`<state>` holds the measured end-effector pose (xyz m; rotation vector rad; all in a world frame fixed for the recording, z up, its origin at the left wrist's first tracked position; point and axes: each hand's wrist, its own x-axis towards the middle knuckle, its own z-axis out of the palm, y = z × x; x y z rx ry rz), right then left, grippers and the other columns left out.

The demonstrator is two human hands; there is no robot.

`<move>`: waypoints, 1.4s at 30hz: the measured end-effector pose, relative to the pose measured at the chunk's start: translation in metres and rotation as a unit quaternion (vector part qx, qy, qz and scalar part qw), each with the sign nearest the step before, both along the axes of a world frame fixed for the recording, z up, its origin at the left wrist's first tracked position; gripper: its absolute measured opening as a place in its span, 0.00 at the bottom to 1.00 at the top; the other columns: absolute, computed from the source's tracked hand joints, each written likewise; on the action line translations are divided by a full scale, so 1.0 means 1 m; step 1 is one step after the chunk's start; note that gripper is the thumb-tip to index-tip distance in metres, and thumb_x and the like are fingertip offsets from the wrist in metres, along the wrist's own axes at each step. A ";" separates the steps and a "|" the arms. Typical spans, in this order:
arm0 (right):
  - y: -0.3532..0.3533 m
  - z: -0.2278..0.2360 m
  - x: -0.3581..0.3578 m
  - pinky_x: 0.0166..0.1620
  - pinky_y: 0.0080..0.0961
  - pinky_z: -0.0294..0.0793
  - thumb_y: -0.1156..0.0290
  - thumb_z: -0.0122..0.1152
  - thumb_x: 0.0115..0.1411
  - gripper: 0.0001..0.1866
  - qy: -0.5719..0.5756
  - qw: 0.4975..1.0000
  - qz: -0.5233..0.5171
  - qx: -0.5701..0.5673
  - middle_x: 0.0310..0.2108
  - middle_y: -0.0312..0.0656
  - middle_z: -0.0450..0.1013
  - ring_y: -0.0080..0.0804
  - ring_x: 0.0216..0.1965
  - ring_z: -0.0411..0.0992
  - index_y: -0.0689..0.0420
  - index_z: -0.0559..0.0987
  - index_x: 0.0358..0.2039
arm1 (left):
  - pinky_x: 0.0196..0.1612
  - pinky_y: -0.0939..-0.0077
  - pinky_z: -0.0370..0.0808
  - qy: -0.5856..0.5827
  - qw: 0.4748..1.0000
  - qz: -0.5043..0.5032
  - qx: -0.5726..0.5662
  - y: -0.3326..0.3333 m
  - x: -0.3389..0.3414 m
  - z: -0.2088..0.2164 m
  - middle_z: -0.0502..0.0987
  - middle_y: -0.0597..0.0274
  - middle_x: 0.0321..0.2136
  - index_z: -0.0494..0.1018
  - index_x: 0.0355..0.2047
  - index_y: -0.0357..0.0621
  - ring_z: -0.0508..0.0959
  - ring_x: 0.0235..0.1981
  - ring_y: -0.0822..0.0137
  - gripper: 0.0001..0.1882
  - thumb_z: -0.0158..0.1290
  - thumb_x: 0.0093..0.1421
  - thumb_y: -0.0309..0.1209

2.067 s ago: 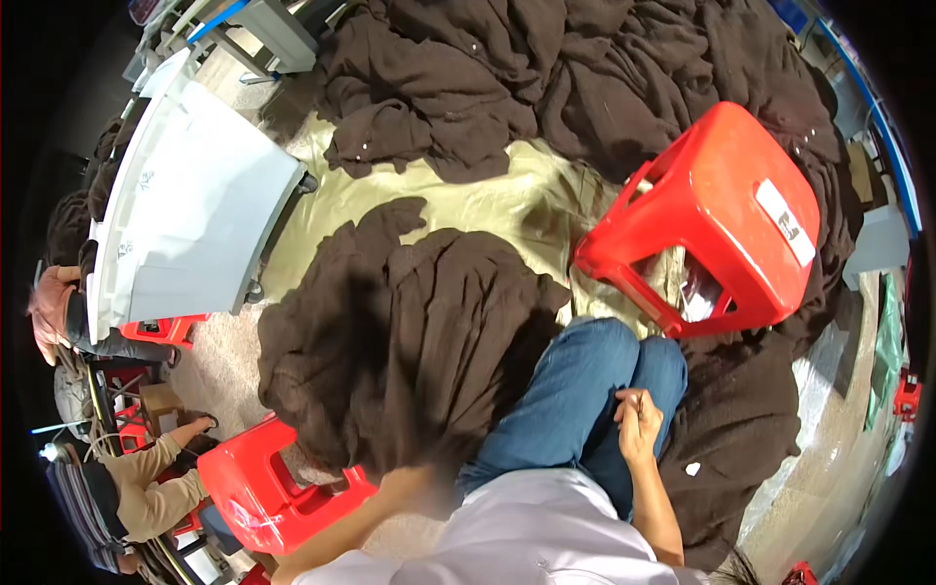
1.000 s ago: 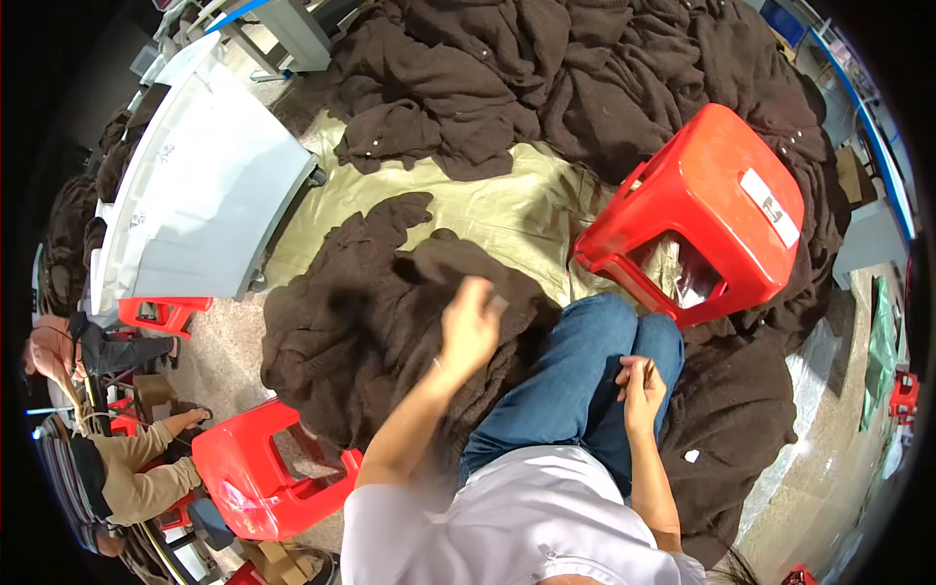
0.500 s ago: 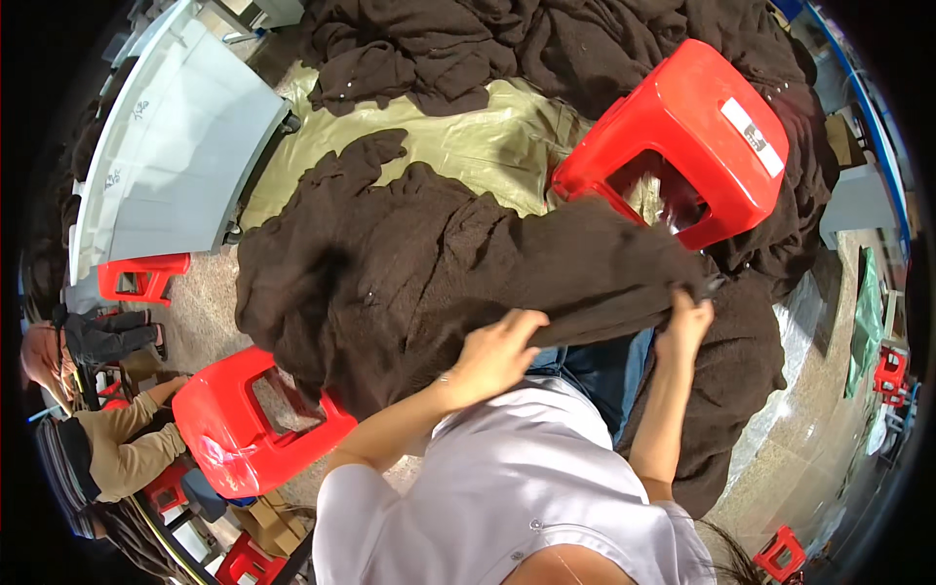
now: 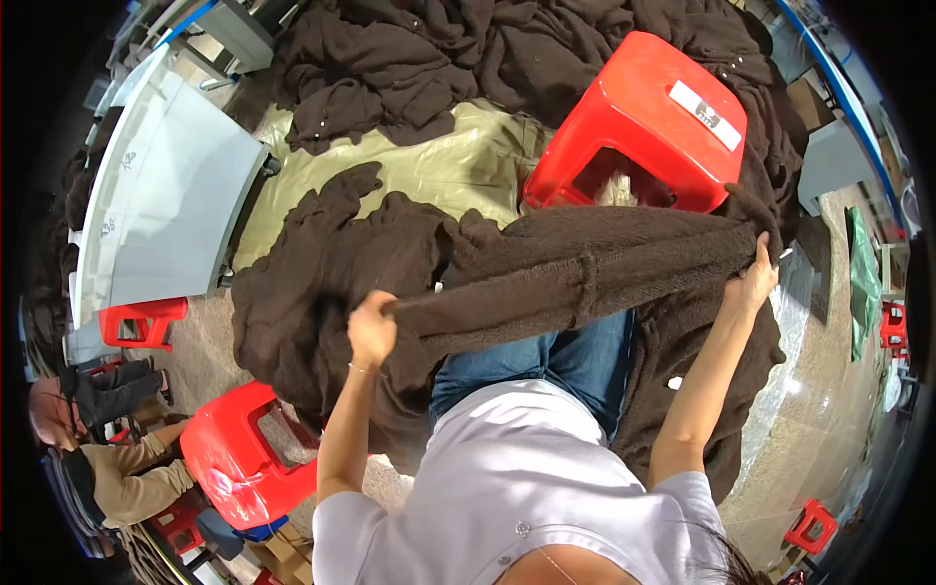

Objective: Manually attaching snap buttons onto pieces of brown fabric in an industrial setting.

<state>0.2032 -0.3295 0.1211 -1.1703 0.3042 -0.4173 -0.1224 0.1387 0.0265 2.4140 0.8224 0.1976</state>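
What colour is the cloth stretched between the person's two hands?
The cloth is dark brown, seen best in the head view.

Item: one dark brown knit cloth (image 4: 546,283), fuzzy in surface. We record it drawn out lengthwise between the left grip (image 4: 372,331) and the right grip (image 4: 756,278), lying farther forward at the latter. We note a short raised seam crossing it about midway between the grips. Where it ends beyond the left grip, we cannot tell.
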 end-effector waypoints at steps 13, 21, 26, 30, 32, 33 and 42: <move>-0.177 0.007 -0.096 0.52 0.38 0.77 0.67 0.56 0.65 0.21 0.001 0.989 -0.147 0.013 0.49 0.52 0.73 0.41 0.48 0.75 0.74 0.74 0.49 | 0.54 0.73 0.69 0.238 0.786 -0.188 -0.539 0.017 -0.059 0.017 0.76 0.62 0.47 0.66 0.58 0.40 0.74 0.48 0.69 0.33 0.64 0.55 0.37; -0.199 -0.024 0.044 0.42 0.27 0.78 0.63 0.70 0.55 0.18 0.066 0.953 -0.163 -0.247 0.36 0.43 0.79 0.32 0.34 0.77 0.65 0.82 0.39 | 0.43 0.55 0.73 0.139 0.957 -0.233 -0.099 -0.040 -0.011 0.041 0.78 0.45 0.29 0.73 0.40 0.43 0.77 0.41 0.43 0.14 0.54 0.51 0.29; -0.041 0.001 0.007 0.16 0.15 0.53 0.58 0.72 0.54 0.18 0.049 0.916 0.038 -0.396 0.27 0.35 0.79 0.11 0.18 0.61 0.59 0.82 0.37 | 0.41 0.79 0.73 -0.192 0.923 -0.102 -0.318 -0.093 0.084 0.111 0.78 0.61 0.31 0.73 0.37 0.34 0.76 0.35 0.74 0.11 0.53 0.51 0.16; 0.088 0.058 -0.085 0.21 0.08 0.54 0.69 0.73 0.46 0.44 -0.082 0.882 0.402 -0.233 0.61 0.44 0.67 0.08 0.22 0.60 0.59 0.63 0.63 | 0.41 0.81 0.73 -0.326 0.839 -0.194 -0.389 -0.165 0.154 0.138 0.76 0.65 0.31 0.73 0.35 0.36 0.75 0.35 0.76 0.12 0.51 0.49 0.13; 0.112 0.066 -0.117 0.26 0.06 0.60 0.73 0.73 0.47 0.43 -0.074 0.842 0.510 -0.157 0.51 0.40 0.72 0.09 0.31 0.69 0.62 0.63 0.63 | 0.40 0.80 0.73 -0.322 0.807 -0.231 -0.438 -0.192 0.170 0.147 0.76 0.63 0.29 0.73 0.35 0.37 0.75 0.33 0.76 0.13 0.51 0.48 0.13; 0.108 0.053 -0.117 0.25 0.08 0.60 0.74 0.73 0.48 0.38 -0.071 0.845 0.491 -0.199 0.46 0.37 0.73 0.09 0.28 0.67 0.61 0.67 0.59 | 0.39 0.79 0.74 -0.338 0.813 -0.239 -0.410 -0.199 0.173 0.151 0.76 0.61 0.29 0.73 0.36 0.37 0.76 0.33 0.75 0.14 0.51 0.48 0.13; -0.060 0.030 -0.068 0.18 0.14 0.65 0.81 0.51 0.60 0.10 -0.097 0.982 -0.043 -0.158 0.32 0.38 0.77 0.19 0.21 0.71 0.62 0.77 0.41 | 0.54 0.60 0.67 -0.270 0.950 -0.152 -0.040 -0.161 0.095 0.030 0.70 0.53 0.50 0.72 0.47 0.43 0.69 0.51 0.50 0.26 0.67 0.47 0.30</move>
